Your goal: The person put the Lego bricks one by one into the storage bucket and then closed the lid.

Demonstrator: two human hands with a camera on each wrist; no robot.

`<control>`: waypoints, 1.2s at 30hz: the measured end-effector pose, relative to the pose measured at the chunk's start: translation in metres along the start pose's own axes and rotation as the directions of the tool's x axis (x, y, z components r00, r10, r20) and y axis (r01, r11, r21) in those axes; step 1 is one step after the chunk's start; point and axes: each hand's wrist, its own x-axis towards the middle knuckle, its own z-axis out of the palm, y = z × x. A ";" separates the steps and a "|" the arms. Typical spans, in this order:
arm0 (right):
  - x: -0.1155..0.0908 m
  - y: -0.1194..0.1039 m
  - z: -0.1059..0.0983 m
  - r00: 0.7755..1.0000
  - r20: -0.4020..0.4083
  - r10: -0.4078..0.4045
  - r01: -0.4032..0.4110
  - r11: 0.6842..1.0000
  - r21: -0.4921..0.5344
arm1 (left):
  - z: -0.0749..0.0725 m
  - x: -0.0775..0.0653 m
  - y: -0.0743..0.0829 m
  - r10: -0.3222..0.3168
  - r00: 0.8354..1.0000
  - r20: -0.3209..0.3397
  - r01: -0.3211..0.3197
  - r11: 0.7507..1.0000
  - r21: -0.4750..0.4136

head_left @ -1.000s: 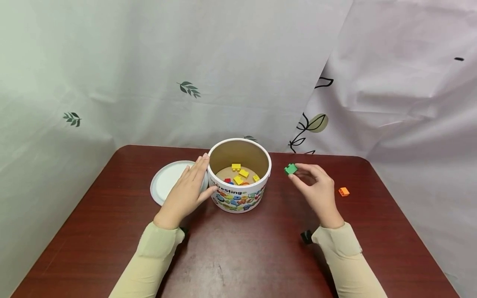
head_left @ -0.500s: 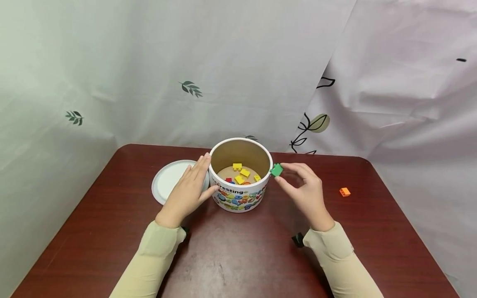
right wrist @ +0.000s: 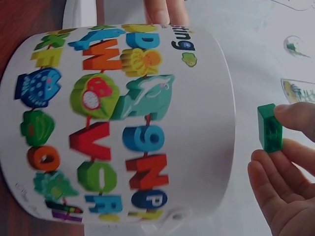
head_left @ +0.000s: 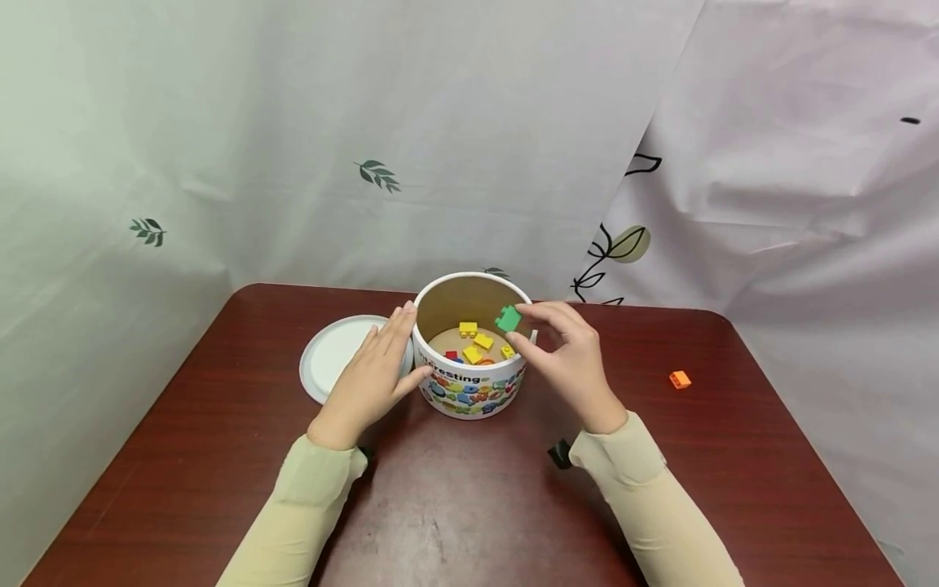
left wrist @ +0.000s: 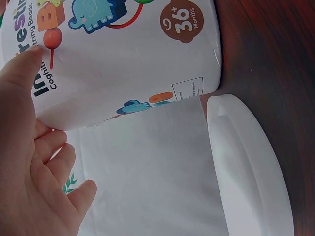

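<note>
A round white bucket printed with colourful letters and animals stands on the table, its top uncovered. On its floor lie several yellow building bricks, along with a bit of red and blue. My left hand rests against the bucket's left side with straight fingers, the thumb on the printed front. Over the bucket's opening, near the right rim, my right hand pinches a green building brick between thumb and fingers. In the right wrist view that green brick shows its hollow underside, beyond the bucket's rim.
A white round lid lies on the table left of the bucket, partly behind my left hand. An orange building brick sits on the reddish-brown table at the right. A pale cloth with leaf prints hangs behind the table.
My right hand has moved left with the green brick, from beside the bucket to over its opening. My left hand has stayed at the bucket's side.
</note>
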 end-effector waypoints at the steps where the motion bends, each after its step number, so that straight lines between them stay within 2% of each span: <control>1: 0.003 0.001 0.002 1.000 0.007 -0.007 0.007 1.000 -0.008 | 0.000 0.000 0.000 -0.002 1.000 0.002 0.002 1.000 0.000; 8: 0.022 0.006 0.015 0.997 0.071 -0.011 0.018 0.995 -0.098 | 0.000 0.000 0.000 -0.007 1.000 0.007 0.007 1.000 -0.005; 15: 0.040 0.007 0.028 0.986 0.159 0.058 -0.034 0.988 -0.152 | -0.002 -0.001 0.001 -0.015 1.000 0.017 0.015 1.000 -0.013; 22: 0.053 0.009 0.044 0.948 0.267 0.173 -0.106 0.963 -0.248 | -0.002 -0.001 0.002 -0.020 0.999 0.025 0.020 1.000 -0.010; 26: 0.058 0.007 0.050 0.919 0.305 0.248 -0.156 0.942 -0.296 | -0.003 -0.001 0.003 -0.016 1.000 0.024 0.016 1.000 -0.012; 29: 0.061 0.005 0.053 0.907 0.321 0.273 -0.171 0.935 -0.312 | -0.003 -0.001 0.003 -0.018 1.000 0.024 0.018 1.000 -0.015; 32: 0.061 0.004 0.054 0.909 0.320 0.266 -0.160 0.934 -0.320 | -0.003 -0.001 0.003 -0.022 0.999 0.029 0.022 1.000 -0.015; 36: 0.058 0.001 0.049 0.933 0.289 0.216 -0.127 0.946 -0.299 | -0.002 -0.001 0.002 -0.018 1.000 0.026 0.018 1.000 -0.013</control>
